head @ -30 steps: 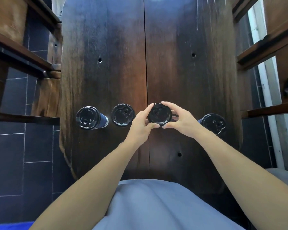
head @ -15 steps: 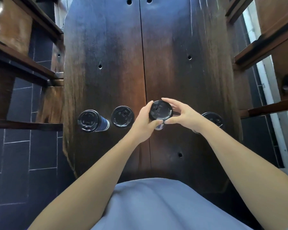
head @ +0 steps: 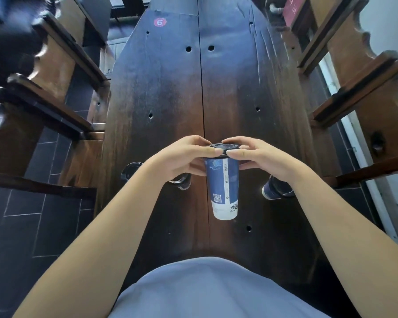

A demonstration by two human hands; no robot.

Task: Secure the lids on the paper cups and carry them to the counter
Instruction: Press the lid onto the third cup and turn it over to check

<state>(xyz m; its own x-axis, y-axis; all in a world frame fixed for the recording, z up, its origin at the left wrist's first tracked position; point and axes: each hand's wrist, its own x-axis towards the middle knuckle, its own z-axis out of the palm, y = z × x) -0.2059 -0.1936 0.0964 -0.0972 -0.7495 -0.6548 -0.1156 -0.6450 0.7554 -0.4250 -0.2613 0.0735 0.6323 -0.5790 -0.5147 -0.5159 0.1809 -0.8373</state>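
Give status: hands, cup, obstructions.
Left hand and right hand both pinching the black lid rim on the blue cup, cup lifted. Three other lidded cups on the table. Nothing blocking.

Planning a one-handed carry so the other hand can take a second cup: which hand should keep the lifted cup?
Probably left. The left hand wraps the blue cup below its lid; the right hand is nearest the cup on the table.

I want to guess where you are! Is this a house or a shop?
Probably a café or tea shop. The long dark wooden table carries a red number 6 sticker, wooden benches line both sides, and several lidded takeaway paper cups stand on it.
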